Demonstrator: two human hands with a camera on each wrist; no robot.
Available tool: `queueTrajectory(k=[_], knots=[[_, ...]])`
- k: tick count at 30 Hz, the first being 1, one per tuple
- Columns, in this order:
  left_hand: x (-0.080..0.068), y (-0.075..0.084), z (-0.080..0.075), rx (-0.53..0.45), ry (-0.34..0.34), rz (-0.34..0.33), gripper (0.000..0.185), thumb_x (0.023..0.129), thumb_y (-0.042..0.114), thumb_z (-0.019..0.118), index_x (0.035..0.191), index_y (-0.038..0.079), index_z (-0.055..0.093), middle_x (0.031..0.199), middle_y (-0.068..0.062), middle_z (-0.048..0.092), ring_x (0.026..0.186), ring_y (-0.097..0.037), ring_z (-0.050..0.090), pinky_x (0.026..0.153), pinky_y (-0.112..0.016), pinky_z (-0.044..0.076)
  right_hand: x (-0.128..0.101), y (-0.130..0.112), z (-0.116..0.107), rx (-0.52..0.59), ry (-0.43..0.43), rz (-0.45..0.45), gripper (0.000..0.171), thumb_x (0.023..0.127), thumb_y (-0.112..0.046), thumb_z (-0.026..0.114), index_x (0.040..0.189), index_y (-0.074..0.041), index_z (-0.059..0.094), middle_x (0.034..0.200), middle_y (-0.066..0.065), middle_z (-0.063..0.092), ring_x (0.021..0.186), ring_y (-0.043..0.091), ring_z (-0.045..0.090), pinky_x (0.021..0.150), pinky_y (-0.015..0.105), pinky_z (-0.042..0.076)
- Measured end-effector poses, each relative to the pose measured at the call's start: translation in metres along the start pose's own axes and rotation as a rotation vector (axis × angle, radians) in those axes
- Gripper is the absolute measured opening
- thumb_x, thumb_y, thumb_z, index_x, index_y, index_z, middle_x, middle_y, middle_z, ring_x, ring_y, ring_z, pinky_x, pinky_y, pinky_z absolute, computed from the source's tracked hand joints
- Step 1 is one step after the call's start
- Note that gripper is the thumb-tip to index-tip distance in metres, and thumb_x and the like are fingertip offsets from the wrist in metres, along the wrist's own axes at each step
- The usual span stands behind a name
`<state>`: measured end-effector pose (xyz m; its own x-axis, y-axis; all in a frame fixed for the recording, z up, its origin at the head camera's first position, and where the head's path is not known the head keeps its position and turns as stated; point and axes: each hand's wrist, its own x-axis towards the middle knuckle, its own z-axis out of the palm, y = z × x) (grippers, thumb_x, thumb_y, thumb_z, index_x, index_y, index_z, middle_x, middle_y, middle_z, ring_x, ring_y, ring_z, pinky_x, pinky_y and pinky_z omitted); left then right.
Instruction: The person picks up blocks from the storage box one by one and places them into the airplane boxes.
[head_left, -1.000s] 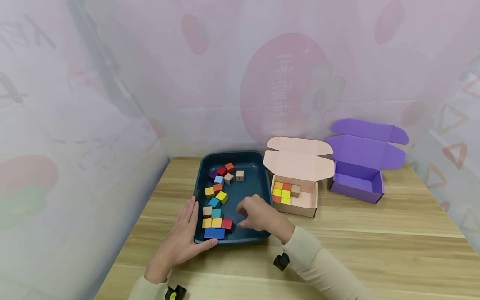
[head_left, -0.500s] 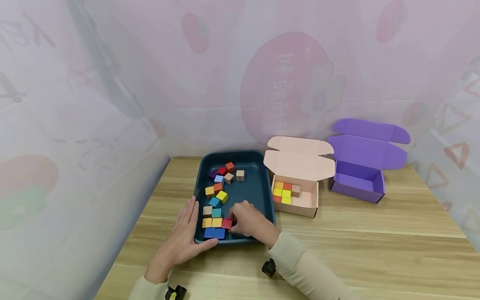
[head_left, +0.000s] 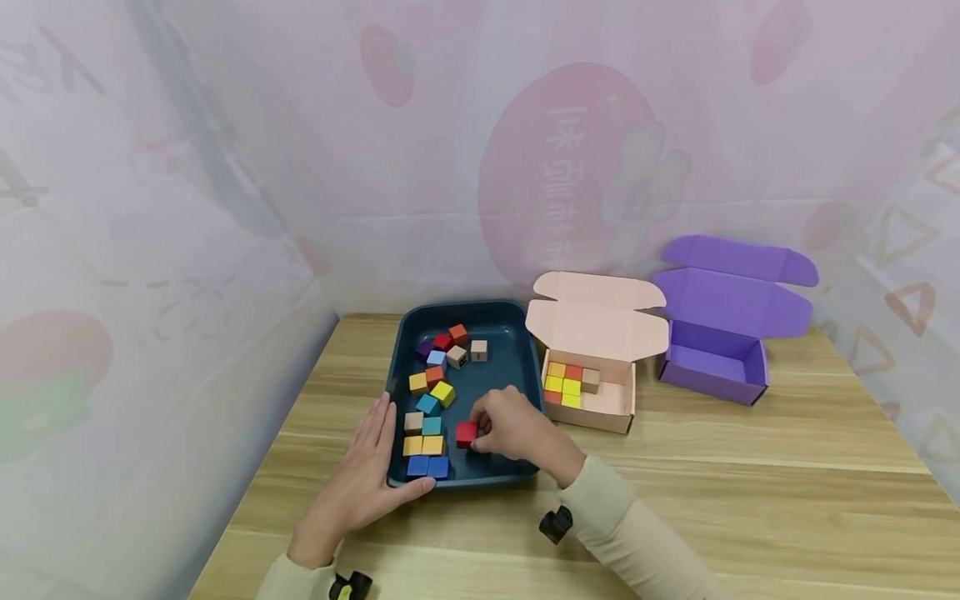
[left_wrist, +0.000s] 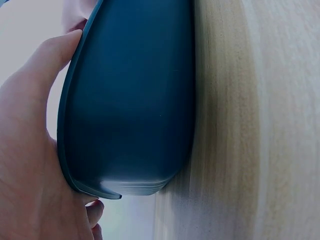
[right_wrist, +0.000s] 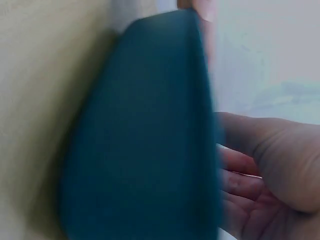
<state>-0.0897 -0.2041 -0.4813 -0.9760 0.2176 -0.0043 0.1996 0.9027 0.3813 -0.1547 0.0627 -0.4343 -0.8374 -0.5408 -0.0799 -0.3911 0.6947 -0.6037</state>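
Note:
A dark blue-green tray (head_left: 498, 477) holds several coloured wooden cubes, most of them along its left side. My right hand (head_left: 513, 427) reaches over the tray and pinches a red cube (head_left: 466, 434) between thumb and fingers. In the right wrist view the tray's wall hides the cube and the fingertips of that hand (right_wrist: 272, 170). At the tray's near left corner my left hand (head_left: 360, 475) rests on the rim, its fingers straight and its thumb along the front edge. The left wrist view shows this hand (left_wrist: 30, 135) against the outside of the tray wall (left_wrist: 130, 100).
Right of the tray stands an open pale pink box (head_left: 611, 398) with several cubes packed at its left. Farther right is an open purple box (head_left: 712, 367). Both lids stand up at the back. The wooden table (head_left: 750, 500) meets a printed cloth wall (head_left: 420, 208) behind.
My right hand has gone left to the red cube, gripped it, and drawn it right, away from the yellow cubes. The left hand has stayed on the tray rim.

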Motion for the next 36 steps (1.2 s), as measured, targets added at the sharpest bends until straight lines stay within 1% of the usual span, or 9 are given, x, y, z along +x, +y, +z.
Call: queueTrajectory(k=[3, 7, 13, 17, 19, 21, 24, 27, 36], knots=[[0.0, 0.0, 0.0, 0.005, 0.002, -0.001, 0.13, 0.082, 0.081, 0.067, 0.17, 0.006, 0.008, 0.18, -0.013, 0.001, 0.166, -0.04, 0.009, 0.131, -0.067, 0.018, -0.007, 0.003, -0.015, 0.017, 0.02, -0.009, 0.027, 0.088, -0.017, 0.088, 0.111, -0.006, 0.08, 0.103, 0.009, 0.08, 0.084, 0.011, 0.07, 0.082, 0.028, 0.065], [-0.001, 0.0, 0.0, 0.007, -0.001, -0.006, 0.13, 0.082, 0.082, 0.067, 0.17, 0.007, 0.008, 0.18, -0.013, 0.001, 0.166, -0.039, 0.009, 0.131, -0.067, 0.018, -0.018, 0.012, -0.035, 0.026, 0.06, -0.006, 0.028, 0.087, -0.015, 0.088, 0.111, -0.003, 0.08, 0.102, 0.01, 0.08, 0.085, 0.014, 0.073, 0.083, 0.032, 0.066], [-0.002, 0.0, 0.001, 0.003, 0.007, 0.001, 0.129, 0.083, 0.08, 0.067, 0.17, 0.005, 0.008, 0.18, -0.014, 0.001, 0.166, -0.04, 0.01, 0.131, -0.067, 0.018, -0.035, 0.032, -0.067, 0.039, 0.121, -0.008, 0.022, 0.087, -0.012, 0.086, 0.106, -0.002, 0.079, 0.097, 0.009, 0.08, 0.082, 0.013, 0.073, 0.082, 0.032, 0.066], [-0.001, -0.001, 0.001, 0.004, 0.012, 0.007, 0.129, 0.083, 0.08, 0.067, 0.17, 0.005, 0.008, 0.18, -0.014, 0.002, 0.166, -0.04, 0.01, 0.131, -0.067, 0.018, -0.046, 0.049, -0.085, -0.007, 0.183, -0.019, 0.015, 0.086, -0.011, 0.084, 0.1, -0.006, 0.081, 0.089, 0.004, 0.08, 0.079, 0.011, 0.073, 0.079, 0.032, 0.064], [-0.001, -0.001, 0.001, 0.005, 0.013, 0.008, 0.129, 0.083, 0.08, 0.067, 0.17, 0.005, 0.008, 0.18, -0.014, 0.002, 0.166, -0.04, 0.009, 0.131, -0.067, 0.018, -0.05, 0.057, -0.093, -0.024, 0.211, -0.026, 0.014, 0.085, -0.01, 0.085, 0.098, -0.005, 0.081, 0.087, 0.004, 0.08, 0.078, 0.012, 0.074, 0.077, 0.033, 0.065], [-0.001, 0.0, 0.001, 0.004, 0.014, 0.01, 0.129, 0.083, 0.08, 0.067, 0.17, 0.006, 0.008, 0.18, -0.014, 0.001, 0.166, -0.04, 0.009, 0.131, -0.067, 0.017, -0.054, 0.066, -0.099, -0.032, 0.218, -0.008, 0.015, 0.085, -0.008, 0.085, 0.098, -0.003, 0.08, 0.088, 0.006, 0.08, 0.078, 0.014, 0.076, 0.077, 0.034, 0.065], [-0.001, 0.0, 0.0, 0.0, 0.015, 0.012, 0.129, 0.083, 0.08, 0.067, 0.17, 0.006, 0.008, 0.18, -0.014, 0.001, 0.166, -0.04, 0.009, 0.131, -0.067, 0.017, -0.061, 0.077, -0.106, -0.021, 0.209, 0.039, 0.021, 0.086, -0.008, 0.086, 0.104, 0.002, 0.079, 0.092, 0.01, 0.081, 0.082, 0.018, 0.077, 0.079, 0.037, 0.066], [-0.001, 0.0, 0.0, 0.0, 0.017, 0.014, 0.128, 0.083, 0.079, 0.067, 0.17, 0.005, 0.008, 0.18, -0.015, 0.002, 0.166, -0.041, 0.01, 0.131, -0.067, 0.018, -0.066, 0.086, -0.109, -0.025, 0.196, 0.096, 0.025, 0.087, -0.009, 0.085, 0.109, 0.002, 0.079, 0.094, 0.01, 0.081, 0.085, 0.019, 0.076, 0.08, 0.039, 0.066], [-0.001, 0.0, -0.001, 0.012, 0.011, 0.012, 0.128, 0.083, 0.08, 0.066, 0.17, 0.005, 0.009, 0.18, -0.015, 0.002, 0.166, -0.04, 0.009, 0.131, -0.067, 0.018, -0.068, 0.113, -0.104, -0.015, 0.195, 0.175, 0.026, 0.087, -0.007, 0.085, 0.109, 0.006, 0.077, 0.093, 0.012, 0.079, 0.085, 0.02, 0.074, 0.079, 0.039, 0.065]])
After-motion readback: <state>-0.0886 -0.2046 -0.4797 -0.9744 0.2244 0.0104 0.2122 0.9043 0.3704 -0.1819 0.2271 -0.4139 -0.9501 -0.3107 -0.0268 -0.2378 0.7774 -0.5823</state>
